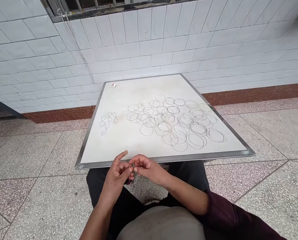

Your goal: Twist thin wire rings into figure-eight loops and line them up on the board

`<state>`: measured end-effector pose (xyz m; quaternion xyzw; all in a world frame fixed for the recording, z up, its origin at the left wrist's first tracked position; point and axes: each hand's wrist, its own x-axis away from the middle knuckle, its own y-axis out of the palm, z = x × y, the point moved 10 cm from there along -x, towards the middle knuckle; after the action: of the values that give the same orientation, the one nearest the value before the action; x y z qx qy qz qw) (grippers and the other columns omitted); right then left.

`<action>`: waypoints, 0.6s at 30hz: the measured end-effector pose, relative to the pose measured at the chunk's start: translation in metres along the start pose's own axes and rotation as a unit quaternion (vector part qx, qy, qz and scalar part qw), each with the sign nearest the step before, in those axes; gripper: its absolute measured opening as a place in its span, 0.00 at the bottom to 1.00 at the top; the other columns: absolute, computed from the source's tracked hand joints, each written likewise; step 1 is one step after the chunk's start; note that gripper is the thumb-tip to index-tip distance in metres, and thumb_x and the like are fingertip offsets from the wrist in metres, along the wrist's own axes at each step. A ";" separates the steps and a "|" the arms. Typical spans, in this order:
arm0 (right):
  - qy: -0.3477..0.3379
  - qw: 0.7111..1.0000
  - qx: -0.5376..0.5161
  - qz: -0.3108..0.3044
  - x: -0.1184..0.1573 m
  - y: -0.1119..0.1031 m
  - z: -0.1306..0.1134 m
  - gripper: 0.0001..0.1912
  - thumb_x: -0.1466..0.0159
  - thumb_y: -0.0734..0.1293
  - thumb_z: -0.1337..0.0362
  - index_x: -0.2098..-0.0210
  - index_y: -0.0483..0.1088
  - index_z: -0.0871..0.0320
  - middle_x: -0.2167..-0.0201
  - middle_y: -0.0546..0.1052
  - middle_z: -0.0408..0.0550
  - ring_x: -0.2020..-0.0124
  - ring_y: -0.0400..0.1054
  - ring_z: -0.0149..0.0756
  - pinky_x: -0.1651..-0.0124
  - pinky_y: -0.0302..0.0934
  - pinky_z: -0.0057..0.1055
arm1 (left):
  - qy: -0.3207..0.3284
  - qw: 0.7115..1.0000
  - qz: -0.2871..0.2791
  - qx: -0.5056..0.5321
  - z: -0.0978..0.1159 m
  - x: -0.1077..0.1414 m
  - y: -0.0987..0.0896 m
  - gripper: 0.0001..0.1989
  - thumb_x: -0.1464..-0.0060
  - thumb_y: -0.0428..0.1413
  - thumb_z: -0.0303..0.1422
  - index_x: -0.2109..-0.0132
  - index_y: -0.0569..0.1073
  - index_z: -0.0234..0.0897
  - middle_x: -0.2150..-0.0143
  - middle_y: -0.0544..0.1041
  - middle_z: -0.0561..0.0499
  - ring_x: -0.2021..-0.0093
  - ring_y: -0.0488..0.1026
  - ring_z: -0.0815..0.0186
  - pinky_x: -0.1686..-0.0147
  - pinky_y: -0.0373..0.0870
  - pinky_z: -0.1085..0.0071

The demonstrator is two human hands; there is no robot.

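Just off the near edge of the white table (138, 146), my left hand (118, 171) pinches a thin wire loop (133, 182) between thumb and fingers, with the index finger raised. Close against it, my right hand (146, 168) pinches the same wire. The small loop hangs below the fingertips. Many thin wire rings (146, 130) lie overlapping on the middle and right of the tabletop. At the left, several smaller twisted wire loops (116, 120) lie in a group.
A small red and white object (114, 85) sits at the table's back left corner. The table's metal rim (214, 155) runs above my legs. Behind it stands a white tiled wall (151, 53) with a barred window and a hanging cord (82, 57).
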<state>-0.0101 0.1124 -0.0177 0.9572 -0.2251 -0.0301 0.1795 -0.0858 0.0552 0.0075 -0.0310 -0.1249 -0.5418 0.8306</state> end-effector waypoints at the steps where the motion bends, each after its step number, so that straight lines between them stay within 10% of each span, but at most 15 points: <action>1: 0.004 1.000 0.005 -0.003 0.000 0.000 0.000 0.16 0.37 0.69 0.55 0.53 0.69 0.55 0.70 0.70 0.40 0.70 0.66 0.29 0.66 0.61 0.29 | -0.001 1.000 0.002 0.000 0.000 0.001 -0.001 0.33 0.49 0.63 0.39 0.38 0.62 0.41 0.70 0.74 0.56 0.72 0.73 0.67 0.70 0.68 0.71; 18: 0.072 0.997 0.010 -0.033 0.004 -0.001 0.002 0.13 0.39 0.70 0.58 0.58 0.71 0.58 0.72 0.67 0.40 0.69 0.64 0.29 0.65 0.62 0.29 | -0.081 0.996 0.006 0.041 -0.015 0.003 -0.004 0.34 0.53 0.67 0.38 0.40 0.66 0.37 0.73 0.73 0.56 0.75 0.68 0.71 0.73 0.64 0.74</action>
<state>-0.0062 0.1102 -0.0197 0.9655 -0.1801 0.0354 0.1847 -0.0852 0.0479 -0.0066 -0.0414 -0.2142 -0.5269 0.8215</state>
